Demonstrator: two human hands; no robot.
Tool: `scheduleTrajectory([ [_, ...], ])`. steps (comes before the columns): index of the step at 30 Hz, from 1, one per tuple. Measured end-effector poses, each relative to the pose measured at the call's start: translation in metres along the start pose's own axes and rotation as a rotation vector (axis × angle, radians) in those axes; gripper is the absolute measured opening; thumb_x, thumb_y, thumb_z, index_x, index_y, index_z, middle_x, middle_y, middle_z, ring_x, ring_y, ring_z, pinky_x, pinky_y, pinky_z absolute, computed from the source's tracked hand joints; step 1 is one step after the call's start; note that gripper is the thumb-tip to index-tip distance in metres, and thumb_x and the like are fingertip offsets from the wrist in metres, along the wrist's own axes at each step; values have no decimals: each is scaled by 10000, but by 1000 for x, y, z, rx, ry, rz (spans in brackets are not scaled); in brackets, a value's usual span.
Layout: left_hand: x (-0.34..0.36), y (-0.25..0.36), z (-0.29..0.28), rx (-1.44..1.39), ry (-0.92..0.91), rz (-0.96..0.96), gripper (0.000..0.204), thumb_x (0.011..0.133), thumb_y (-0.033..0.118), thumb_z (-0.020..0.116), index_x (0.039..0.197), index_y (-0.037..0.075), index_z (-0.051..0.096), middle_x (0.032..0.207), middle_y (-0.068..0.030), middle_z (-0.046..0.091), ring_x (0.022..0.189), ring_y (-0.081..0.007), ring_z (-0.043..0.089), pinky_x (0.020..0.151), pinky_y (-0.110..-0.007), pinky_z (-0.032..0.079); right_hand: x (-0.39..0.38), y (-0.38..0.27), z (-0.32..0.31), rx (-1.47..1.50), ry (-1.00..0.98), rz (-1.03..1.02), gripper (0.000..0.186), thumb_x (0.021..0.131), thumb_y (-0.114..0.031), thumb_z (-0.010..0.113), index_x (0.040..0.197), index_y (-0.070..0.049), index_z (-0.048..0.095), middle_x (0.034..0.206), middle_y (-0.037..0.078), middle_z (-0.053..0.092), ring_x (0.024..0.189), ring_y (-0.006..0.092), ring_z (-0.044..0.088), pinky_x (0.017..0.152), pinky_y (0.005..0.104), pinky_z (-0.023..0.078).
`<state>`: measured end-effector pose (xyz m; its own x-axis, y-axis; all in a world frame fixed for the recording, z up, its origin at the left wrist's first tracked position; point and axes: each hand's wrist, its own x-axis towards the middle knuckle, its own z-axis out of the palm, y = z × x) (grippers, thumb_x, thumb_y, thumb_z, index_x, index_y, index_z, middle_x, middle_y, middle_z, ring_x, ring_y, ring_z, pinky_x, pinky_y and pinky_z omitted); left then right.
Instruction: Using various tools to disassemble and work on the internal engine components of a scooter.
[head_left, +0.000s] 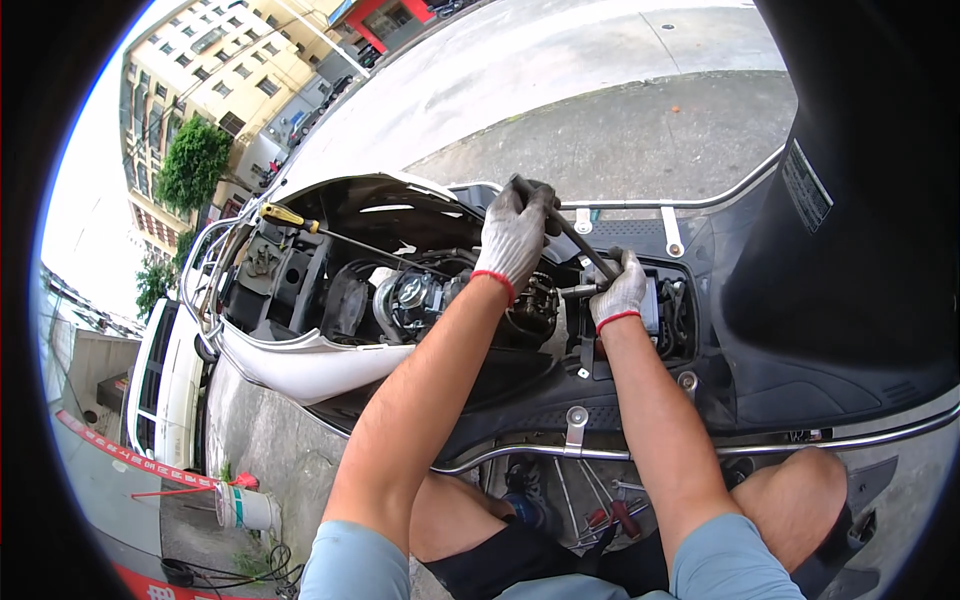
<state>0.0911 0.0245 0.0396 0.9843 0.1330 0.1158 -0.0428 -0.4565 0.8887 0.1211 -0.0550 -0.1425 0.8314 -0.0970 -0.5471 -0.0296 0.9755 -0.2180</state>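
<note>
My left hand [515,235], in a white work glove with dark fingers and a red cuff, is closed around the upper end of a dark-handled socket wrench [578,240]. At the wrench's head, my right hand [621,288], gloved the same way, grips it. A silver socket shaft [577,292] runs from there toward the opened scooter engine [532,305]; whether it sits on a fastener is hard to tell. Left of my hands lie the engine bay and a metal carburetor-like part [412,292]. A yellow-handled screwdriver [287,217] rests across the bay.
A white body panel [310,374] borders the bay, and a chrome rail [520,455] runs along the scooter's near side. Right of my hands is an open floorboard compartment [676,310]. Several hand tools [600,505] lie on the ground between my legs. A white bucket [247,508] stands lower left.
</note>
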Motion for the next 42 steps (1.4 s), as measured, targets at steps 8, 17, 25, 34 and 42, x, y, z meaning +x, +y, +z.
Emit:
scheduleTrajectory([
  [8, 52, -13, 20, 31, -3, 25, 301, 985, 285, 562, 1000, -3, 649, 795, -48, 661, 640, -108, 563, 595, -272, 466, 15, 14, -3, 31, -53, 97, 255, 1020, -292, 469, 918, -85, 576, 614, 21, 465, 449, 144, 388, 478, 327, 391],
  [17, 98, -38, 32, 10, -13, -67, 227, 930, 213, 595, 977, -2, 654, 764, -76, 661, 565, -124, 579, 532, -279, 471, 21, 29, 1, -89, 22, -57, 238, 976, -247, 521, 920, -35, 612, 654, 39, 527, 441, 129, 435, 456, 308, 443],
  [25, 8, -21, 2, -160, -53, -107, 274, 950, 327, 618, 892, 59, 618, 719, -18, 582, 551, -87, 478, 508, -242, 373, 26, 30, -4, -72, -34, -40, 240, 994, -235, 502, 924, -31, 607, 658, 27, 509, 497, 114, 466, 422, 284, 439],
  [34, -157, -53, 7, 87, -207, 333, 82, 914, -5, 609, 964, 10, 546, 1142, -114, 567, 847, -128, 585, 727, -274, 506, 15, 9, -16, 66, -316, 162, 369, 1065, -319, 376, 941, -24, 559, 580, -7, 363, 495, 165, 350, 600, 356, 421],
  [42, -66, 15, -22, -199, 57, 35, 346, 984, 380, 634, 1020, 37, 612, 834, -33, 659, 620, -68, 518, 550, -234, 417, -12, 7, 23, 107, -183, 94, 280, 1017, -287, 522, 887, -49, 592, 602, -32, 382, 511, 100, 352, 515, 276, 354],
])
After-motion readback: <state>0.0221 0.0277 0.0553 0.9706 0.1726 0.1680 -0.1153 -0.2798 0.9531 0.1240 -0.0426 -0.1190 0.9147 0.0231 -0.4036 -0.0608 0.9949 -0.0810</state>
